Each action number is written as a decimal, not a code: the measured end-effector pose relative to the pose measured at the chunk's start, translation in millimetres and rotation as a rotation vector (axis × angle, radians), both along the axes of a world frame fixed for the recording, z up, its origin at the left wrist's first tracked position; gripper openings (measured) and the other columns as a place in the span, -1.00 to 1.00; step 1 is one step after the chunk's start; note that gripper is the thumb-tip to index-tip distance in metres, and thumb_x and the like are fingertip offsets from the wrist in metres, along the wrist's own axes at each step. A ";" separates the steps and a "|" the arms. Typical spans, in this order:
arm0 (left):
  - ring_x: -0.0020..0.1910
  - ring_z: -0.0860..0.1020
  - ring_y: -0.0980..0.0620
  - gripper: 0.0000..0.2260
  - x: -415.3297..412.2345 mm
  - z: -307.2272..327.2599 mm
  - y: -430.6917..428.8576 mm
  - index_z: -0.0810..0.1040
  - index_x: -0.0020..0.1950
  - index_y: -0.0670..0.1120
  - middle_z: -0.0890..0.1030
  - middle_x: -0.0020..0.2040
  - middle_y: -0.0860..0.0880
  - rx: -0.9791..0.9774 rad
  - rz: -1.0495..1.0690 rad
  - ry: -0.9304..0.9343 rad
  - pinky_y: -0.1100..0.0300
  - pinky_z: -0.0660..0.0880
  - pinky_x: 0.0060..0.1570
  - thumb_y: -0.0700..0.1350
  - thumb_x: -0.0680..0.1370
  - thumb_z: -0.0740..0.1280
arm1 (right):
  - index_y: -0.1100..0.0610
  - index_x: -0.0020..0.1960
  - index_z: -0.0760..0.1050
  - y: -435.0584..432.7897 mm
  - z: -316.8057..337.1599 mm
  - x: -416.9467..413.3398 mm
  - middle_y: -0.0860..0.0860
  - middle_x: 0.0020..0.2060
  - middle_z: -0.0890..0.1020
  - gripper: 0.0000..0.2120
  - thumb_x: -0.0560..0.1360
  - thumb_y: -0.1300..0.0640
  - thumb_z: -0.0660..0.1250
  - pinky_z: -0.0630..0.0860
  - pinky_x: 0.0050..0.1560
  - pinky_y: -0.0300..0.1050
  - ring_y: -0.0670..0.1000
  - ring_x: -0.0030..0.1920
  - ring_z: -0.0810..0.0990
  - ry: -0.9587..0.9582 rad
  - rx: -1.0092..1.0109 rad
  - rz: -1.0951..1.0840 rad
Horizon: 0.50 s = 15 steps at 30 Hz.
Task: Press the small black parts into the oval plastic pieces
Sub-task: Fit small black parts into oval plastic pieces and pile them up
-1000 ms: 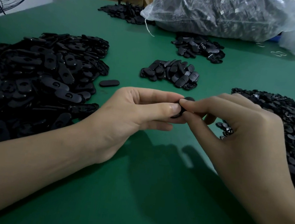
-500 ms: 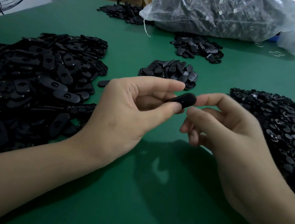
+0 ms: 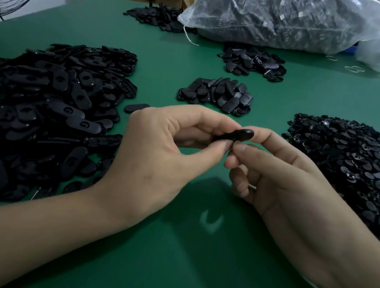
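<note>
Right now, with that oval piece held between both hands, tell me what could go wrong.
The oval piece is pinched only at the fingertips of the left hand and right hand, above the table; it could slip. Dropped, it might vanish among the look-alike oval pile on the left.

Two bare forearms end in the left hand (image 3: 159,154) and right hand (image 3: 286,186), nails short.

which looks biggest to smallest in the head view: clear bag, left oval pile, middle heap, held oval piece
1-2. left oval pile and clear bag: alike; the bag is farther away and cropped, so they stay unranked
3. middle heap
4. held oval piece
</note>
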<state>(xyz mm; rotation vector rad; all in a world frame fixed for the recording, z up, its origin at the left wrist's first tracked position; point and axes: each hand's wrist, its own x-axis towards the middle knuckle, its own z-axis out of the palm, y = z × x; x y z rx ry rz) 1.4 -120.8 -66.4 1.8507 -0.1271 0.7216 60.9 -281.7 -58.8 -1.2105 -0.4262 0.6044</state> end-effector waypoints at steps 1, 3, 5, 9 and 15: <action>-0.11 0.73 0.16 -0.79 -0.6 0.4 -0.3 0.72 0.03 -0.04 0.76 -0.09 0.08 0.008 0.004 -0.007 0.28 0.63 0.00 -0.31 0.50 0.50 | 0.08 -0.01 0.60 0.2 -0.5 0.1 0.06 -0.28 0.65 -0.81 0.38 0.16 0.48 0.45 -0.36 -0.29 -0.06 -0.41 0.49 0.014 0.014 0.016; -0.11 0.73 0.15 -0.79 -1.7 0.7 -1.0 0.72 0.04 -0.04 0.76 -0.09 0.08 0.018 0.010 -0.015 0.27 0.64 0.00 -0.31 0.50 0.51 | 0.09 -0.02 0.61 0.8 -1.2 0.6 0.06 -0.29 0.65 -0.80 0.36 0.15 0.48 0.46 -0.36 -0.28 -0.06 -0.42 0.50 0.043 0.040 0.038; -0.12 0.73 0.15 -0.80 -2.9 0.8 -2.1 0.72 0.04 -0.05 0.76 -0.10 0.09 0.024 0.015 -0.019 0.27 0.64 0.00 -0.32 0.50 0.51 | 0.09 -0.05 0.63 1.7 -1.4 1.4 0.07 -0.30 0.64 -0.79 0.32 0.13 0.48 0.46 -0.36 -0.28 -0.06 -0.43 0.51 0.075 0.061 0.045; -0.12 0.73 0.15 -0.80 -4.1 1.0 -3.9 0.72 0.05 -0.07 0.75 -0.12 0.09 0.057 0.048 -0.032 0.28 0.64 0.00 -0.32 0.50 0.51 | 0.07 -0.10 0.65 3.5 -2.7 2.4 0.08 -0.32 0.63 -0.82 0.30 0.14 0.49 0.47 -0.37 -0.28 -0.06 -0.43 0.53 0.107 0.088 0.048; -0.10 0.72 0.16 -0.80 -4.0 0.8 -4.5 0.72 0.06 -0.11 0.74 -0.09 0.07 0.104 0.066 -0.047 0.28 0.63 0.01 -0.34 0.50 0.50 | 0.03 -0.15 0.67 4.7 -4.3 2.3 0.06 -0.33 0.63 -0.85 0.27 0.13 0.49 0.47 -0.38 -0.27 -0.05 -0.42 0.54 0.109 0.093 0.044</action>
